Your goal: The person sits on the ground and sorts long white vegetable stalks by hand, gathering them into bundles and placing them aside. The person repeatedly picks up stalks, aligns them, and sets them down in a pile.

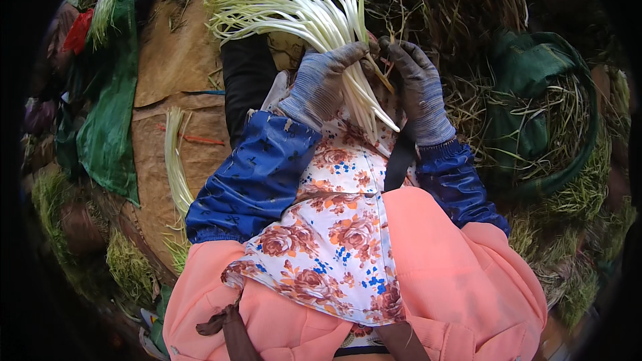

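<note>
My left hand (326, 75), in a blue-grey knit glove with a dirty thumb, is closed around a bunch of pale blanched chives (301, 12). Their leafy ends fan out to the left, and the white stem ends point down to the right over my lap. Right beside it, my right hand (416, 82) wears a matching glove with darkened fingers. Its fingertips are pinched on a thin withered leaf (393, 36). A yellowish stalk (379, 74) slants between the two hands, apart from the white stems.
A smaller bundle of chives (176, 160) lies on the brown sheet (150, 135) to the left, near a red tie (198, 139). Green cloth (113, 110) hangs farther left. At right, a green bag (526, 65) holds leafy scraps (556, 120). Dry stalks (466, 0) are heaped ahead.
</note>
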`<control>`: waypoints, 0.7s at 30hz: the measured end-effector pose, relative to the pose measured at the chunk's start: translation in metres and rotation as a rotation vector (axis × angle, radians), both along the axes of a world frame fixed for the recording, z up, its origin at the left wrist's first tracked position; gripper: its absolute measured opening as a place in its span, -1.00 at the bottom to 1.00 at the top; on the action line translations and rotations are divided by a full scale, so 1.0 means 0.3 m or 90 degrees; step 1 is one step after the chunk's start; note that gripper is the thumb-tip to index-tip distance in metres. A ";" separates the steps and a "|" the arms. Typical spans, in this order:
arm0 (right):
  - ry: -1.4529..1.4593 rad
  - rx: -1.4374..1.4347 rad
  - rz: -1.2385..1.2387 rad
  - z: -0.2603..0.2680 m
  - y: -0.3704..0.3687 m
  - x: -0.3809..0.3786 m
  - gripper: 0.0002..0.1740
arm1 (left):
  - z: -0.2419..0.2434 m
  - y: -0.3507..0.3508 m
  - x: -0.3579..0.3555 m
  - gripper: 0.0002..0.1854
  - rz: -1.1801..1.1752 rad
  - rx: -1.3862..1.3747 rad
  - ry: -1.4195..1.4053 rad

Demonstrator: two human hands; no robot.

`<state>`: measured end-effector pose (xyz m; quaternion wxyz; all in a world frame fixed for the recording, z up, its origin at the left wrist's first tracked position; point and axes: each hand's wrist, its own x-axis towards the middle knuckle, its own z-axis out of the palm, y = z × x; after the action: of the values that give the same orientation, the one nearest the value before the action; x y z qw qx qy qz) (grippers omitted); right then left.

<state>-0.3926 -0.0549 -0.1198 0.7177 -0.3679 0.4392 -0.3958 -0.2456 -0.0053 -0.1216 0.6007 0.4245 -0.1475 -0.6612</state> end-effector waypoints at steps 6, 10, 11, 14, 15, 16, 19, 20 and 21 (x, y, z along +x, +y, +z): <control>0.021 -0.161 0.045 0.019 -0.112 0.093 -0.76 | 0.063 -0.008 0.001 -0.75 0.039 0.047 -0.041; -0.113 -0.141 0.040 0.017 -0.132 0.066 -0.74 | 0.081 -0.028 0.024 -0.76 0.013 0.078 -0.012; -0.077 -0.124 0.056 0.027 -0.118 0.071 -0.73 | 0.086 -0.020 0.011 -0.76 -0.006 0.076 -0.015; 0.056 -0.097 0.063 0.057 -0.105 0.108 -0.68 | 0.019 -0.035 -0.009 -0.77 0.039 0.050 -0.010; 0.036 -0.112 0.043 0.044 -0.105 0.111 -0.69 | 0.036 -0.029 -0.005 -0.78 0.027 0.046 -0.003; 0.017 -0.127 0.023 0.034 -0.108 0.114 -0.69 | 0.057 -0.026 -0.001 -0.78 0.015 0.043 0.004; -0.071 -0.162 -0.062 0.018 -0.116 0.099 -0.68 | 0.084 -0.029 -0.011 -0.78 0.056 0.077 -0.023; -0.063 -0.143 -0.038 0.016 -0.118 0.103 -0.68 | 0.078 -0.028 -0.006 -0.78 0.044 0.069 -0.016; -0.055 -0.123 -0.016 0.024 -0.119 0.108 -0.67 | 0.068 -0.028 -0.005 -0.78 0.029 0.063 -0.010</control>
<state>-0.3603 -0.0906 -0.1125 0.6919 -0.4126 0.3723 -0.4609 -0.2470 -0.0137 -0.1011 0.5925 0.4621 -0.1094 -0.6508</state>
